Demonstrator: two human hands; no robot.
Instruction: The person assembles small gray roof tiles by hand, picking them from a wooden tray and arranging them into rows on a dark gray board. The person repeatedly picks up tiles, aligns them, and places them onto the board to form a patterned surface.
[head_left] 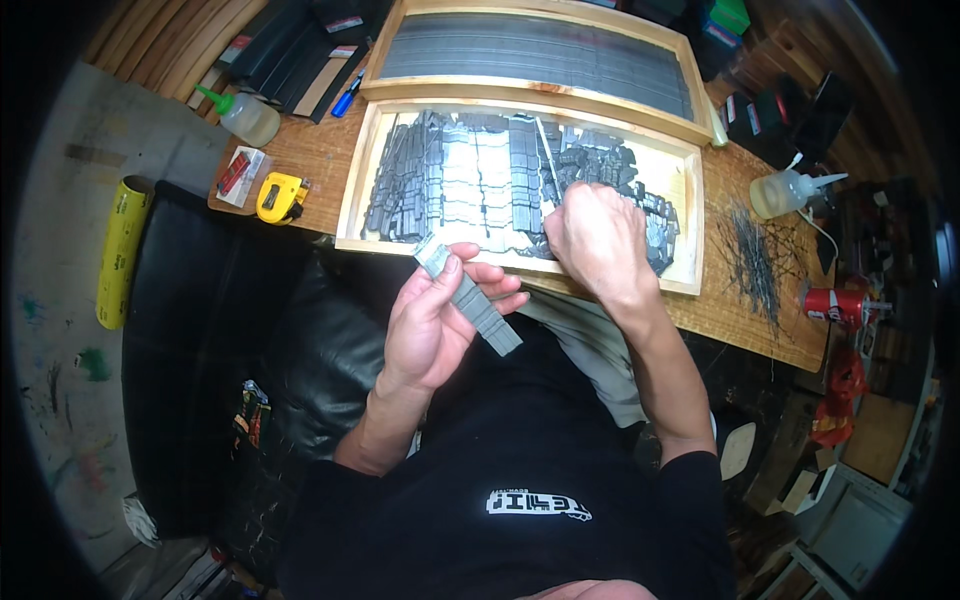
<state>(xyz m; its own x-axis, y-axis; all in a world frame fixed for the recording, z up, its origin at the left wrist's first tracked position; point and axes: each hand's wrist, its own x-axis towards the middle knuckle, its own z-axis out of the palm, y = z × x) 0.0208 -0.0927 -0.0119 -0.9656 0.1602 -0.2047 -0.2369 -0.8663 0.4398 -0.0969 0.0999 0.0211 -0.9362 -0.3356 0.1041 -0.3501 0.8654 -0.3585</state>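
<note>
My left hand [422,335] is closed around a neat stack of thin grey slats [484,312], thumb on top and fingertips beneath. The stack slants down to the right, just in front of a shallow wooden tray [349,212]. Rows of dark grey flat pieces [405,178] fill the tray's left and middle, and a looser jumble [598,158] lies at its right. My right hand [600,235] reaches over the tray's right half with fingers curled down among the pieces. What its fingertips grip, if anything, is hidden behind the hand.
A second wooden tray [540,88] stands behind the first. On the left are a green-capped bottle [250,122], a yellow tape measure [281,197] and a blue marker [347,94]. To the right lie thin dark rods [752,262], a squeeze bottle [782,193] and a red can [834,305].
</note>
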